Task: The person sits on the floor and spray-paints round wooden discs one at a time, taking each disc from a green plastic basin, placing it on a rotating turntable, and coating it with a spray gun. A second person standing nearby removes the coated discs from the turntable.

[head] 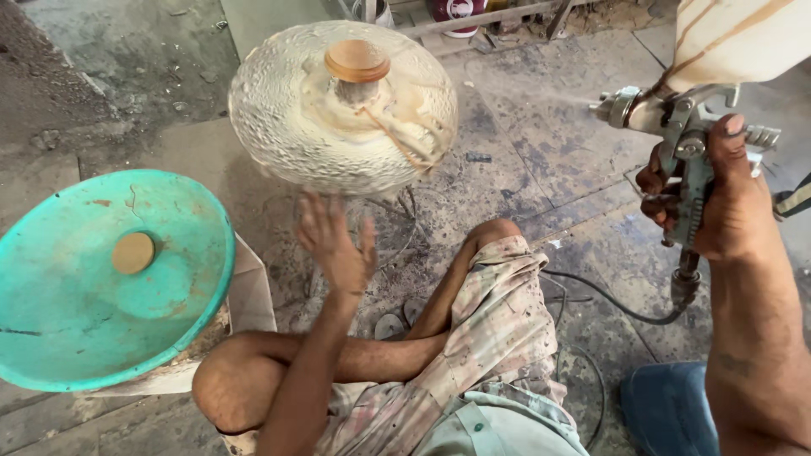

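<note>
Right hand (pixel 726 198) grips the spray gun (pixel 688 156), fingers closed on its handle. Left hand (pixel 334 241), fingers spread, hovers under the turntable's (pixel 342 105) near rim. Small disc (pixel 356 61) looks light, stiff; hold by its edge

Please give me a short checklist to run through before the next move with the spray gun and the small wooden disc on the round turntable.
1. Right hand grips the metal spray gun firmly: ok.
2. Nozzle points toward the small round wooden disc: ok.
3. Disc sits atop the crusted round turntable, which looks blurred as if spinning: ok.
4. Left hand is empty, open, below the turntable's rim and out of the spray line: ok.
5. Black hose lies loose on the floor by the knee, unkinked where visible: ok.
6. Paint level in the pale cup: cannot tell.
</note>
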A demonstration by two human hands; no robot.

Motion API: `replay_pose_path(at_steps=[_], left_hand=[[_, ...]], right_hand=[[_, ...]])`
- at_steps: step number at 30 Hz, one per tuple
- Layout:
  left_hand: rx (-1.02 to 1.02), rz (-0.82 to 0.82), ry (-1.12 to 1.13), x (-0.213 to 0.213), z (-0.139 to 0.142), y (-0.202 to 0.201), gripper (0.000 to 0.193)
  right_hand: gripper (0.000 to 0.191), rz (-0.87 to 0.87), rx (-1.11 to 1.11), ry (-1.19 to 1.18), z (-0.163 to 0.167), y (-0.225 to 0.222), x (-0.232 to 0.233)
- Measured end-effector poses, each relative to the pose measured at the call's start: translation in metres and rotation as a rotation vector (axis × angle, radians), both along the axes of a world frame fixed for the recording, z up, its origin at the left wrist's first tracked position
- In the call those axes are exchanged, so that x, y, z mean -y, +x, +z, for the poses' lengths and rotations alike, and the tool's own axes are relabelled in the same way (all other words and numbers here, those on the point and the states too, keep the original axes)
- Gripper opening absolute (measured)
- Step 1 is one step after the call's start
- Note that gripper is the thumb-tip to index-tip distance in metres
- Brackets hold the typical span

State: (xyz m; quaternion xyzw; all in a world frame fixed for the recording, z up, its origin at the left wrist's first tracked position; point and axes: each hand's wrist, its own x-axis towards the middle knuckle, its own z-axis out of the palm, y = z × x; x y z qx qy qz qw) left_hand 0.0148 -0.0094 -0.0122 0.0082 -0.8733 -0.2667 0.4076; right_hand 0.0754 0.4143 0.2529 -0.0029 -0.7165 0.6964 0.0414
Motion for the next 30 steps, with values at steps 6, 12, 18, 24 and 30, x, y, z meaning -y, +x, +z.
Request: replay_pose_path(at_steps=[6,12,18,24,30], left_hand=[[-0.005,-0.310,-0.067,-0.022,0.001,0.010,0.075],[-0.007,-0.043,0.048,0.020,0.022,0.000,0.072],[-0.082,-0.206,0.085,-0.022,0.015,0.012,0.072],[0.103,-0.543,0.014,-0.041,0.004,0.018,0.072],[0.001,-0.252,-0.049,-0.002,0.005,0.000,0.062]], right_hand=[[0.071,0.045,-0.015,-0.111,-0.001,-0.002,0.005],[0.070,0.071,-0.061,-0.066,0.011,-0.001,0.018],[0.075,0.049,-0.097,0.026,0.022,-0.007,0.031],[0.076,0.038,-0.128,0.136,0.030,-0.011,0.046],[0.072,0.051,-0.087,0.083,0.031,-0.007,0.054]])
